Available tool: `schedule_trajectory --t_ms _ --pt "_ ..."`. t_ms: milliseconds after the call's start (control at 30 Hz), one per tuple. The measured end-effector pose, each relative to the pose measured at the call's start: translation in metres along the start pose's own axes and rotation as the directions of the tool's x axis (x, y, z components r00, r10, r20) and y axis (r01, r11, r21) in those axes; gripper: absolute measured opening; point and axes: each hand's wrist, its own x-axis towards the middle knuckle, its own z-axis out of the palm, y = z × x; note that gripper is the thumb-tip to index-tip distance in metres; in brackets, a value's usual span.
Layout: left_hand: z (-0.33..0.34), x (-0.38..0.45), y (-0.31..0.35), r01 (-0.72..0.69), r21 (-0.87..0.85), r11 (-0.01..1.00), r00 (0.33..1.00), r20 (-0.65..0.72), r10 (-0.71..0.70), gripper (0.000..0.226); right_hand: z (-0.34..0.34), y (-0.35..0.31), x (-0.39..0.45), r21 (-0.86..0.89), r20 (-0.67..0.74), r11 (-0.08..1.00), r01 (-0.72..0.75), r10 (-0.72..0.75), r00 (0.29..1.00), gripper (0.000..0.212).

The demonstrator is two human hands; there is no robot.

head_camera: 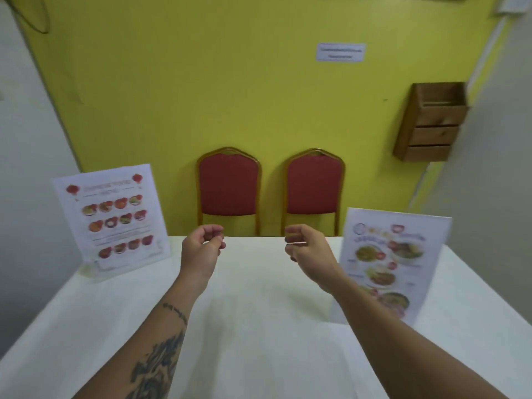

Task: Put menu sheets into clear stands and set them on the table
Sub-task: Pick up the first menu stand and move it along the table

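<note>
My left hand [201,249] and my right hand [308,251] are raised over the middle of the white table [259,364], each with its fingertips pinched. Between them hangs a barely visible clear stand [253,272], apparently empty. Only faint edges and a bright streak at my right fingers give it away. A menu sheet with red dishes stands upright in a clear stand [112,217] at the table's far left. A second filled menu stand [388,263] is upright at the right, just beyond my right forearm.
Two red padded chairs [229,188] [313,188] stand against the yellow wall behind the table's far edge. A wooden wall box [431,122] hangs at the upper right, and a small paper sign [340,52] is above the chairs.
</note>
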Motion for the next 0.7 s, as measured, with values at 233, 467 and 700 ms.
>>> schedule_trajectory --t_ms 233,467,700 --pt "0.097 -0.057 -0.003 0.051 -0.057 0.997 0.981 0.191 -0.039 0.019 -0.098 0.036 -0.060 -0.021 -0.124 0.998 -0.058 0.055 0.991 0.030" --pt "0.162 -0.081 0.001 0.091 -0.039 0.995 0.940 0.334 -0.073 0.016 -0.173 0.056 -0.076 0.048 -0.322 0.988 -0.145 0.153 0.934 0.027" --pt "0.204 -0.068 -0.005 0.058 0.001 0.998 0.929 0.366 -0.054 0.017 -0.213 0.064 -0.063 0.113 -0.489 0.977 -0.181 0.213 0.846 0.031"
